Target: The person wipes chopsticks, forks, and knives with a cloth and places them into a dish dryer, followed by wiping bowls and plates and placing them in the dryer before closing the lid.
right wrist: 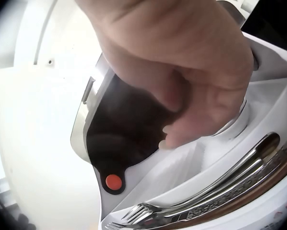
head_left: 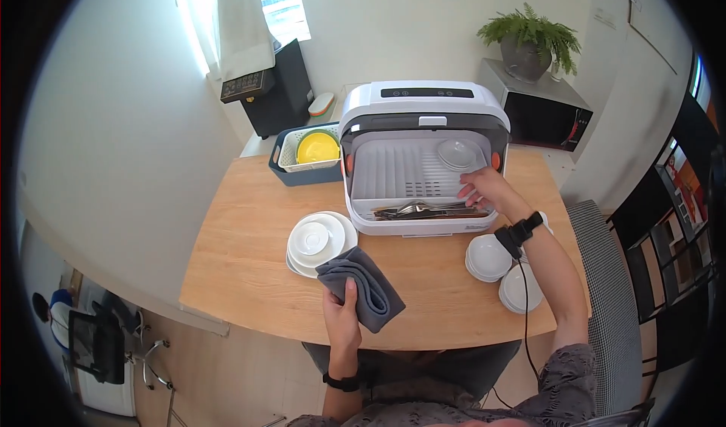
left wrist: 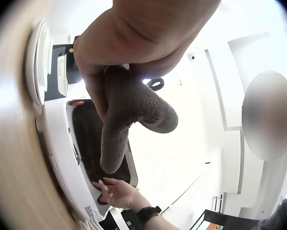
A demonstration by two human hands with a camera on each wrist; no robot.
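Observation:
My left hand grips a folded grey cloth, thumb on top; the left wrist view shows the cloth hanging from that hand. Over the right side of an open white dish cabinet is my right hand, its fingers loosely bent with nothing visible between them. Just beyond them, a small clear or white dish sits at the rack's back right. Cutlery lies in the front tray, also seen as forks and handles below the right hand.
Stacked white plates stand left of the cabinet on the wooden table. White bowls are stacked at the right, under my right forearm. A blue basket holds a yellow bowl. A black cable runs down from my right wrist.

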